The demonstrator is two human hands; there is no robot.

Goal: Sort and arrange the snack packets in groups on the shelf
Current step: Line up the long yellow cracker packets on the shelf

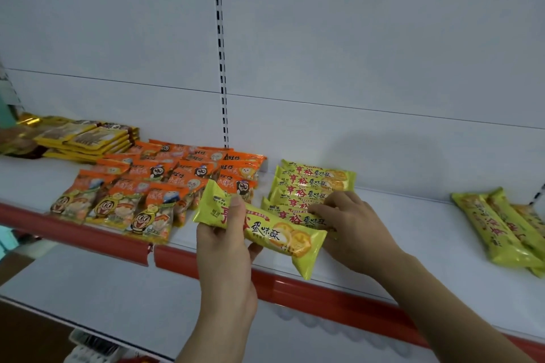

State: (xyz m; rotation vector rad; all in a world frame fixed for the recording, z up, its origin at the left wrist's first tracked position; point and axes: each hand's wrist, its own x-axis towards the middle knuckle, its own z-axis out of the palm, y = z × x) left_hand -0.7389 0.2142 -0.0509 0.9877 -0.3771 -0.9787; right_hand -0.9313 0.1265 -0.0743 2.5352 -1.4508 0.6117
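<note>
My left hand (228,247) grips a long yellow-green biscuit packet (271,230), thumb on top, and holds it slanted over the front of the white shelf (413,233). Just behind it lies a row of several matching yellow-green packets (315,183). My right hand (351,224) rests on the nearest packets of that row, with bent fingers touching them. Orange snack bags (165,186) lie grouped to the left. More yellow-green packets (501,230) lie loose at the far right.
Flat yellow packets (88,140) are stacked at the back left of the shelf. A red price rail (324,295) runs along the shelf's front edge. A slotted upright (221,53) divides the white back panel. A lower shelf shows beneath.
</note>
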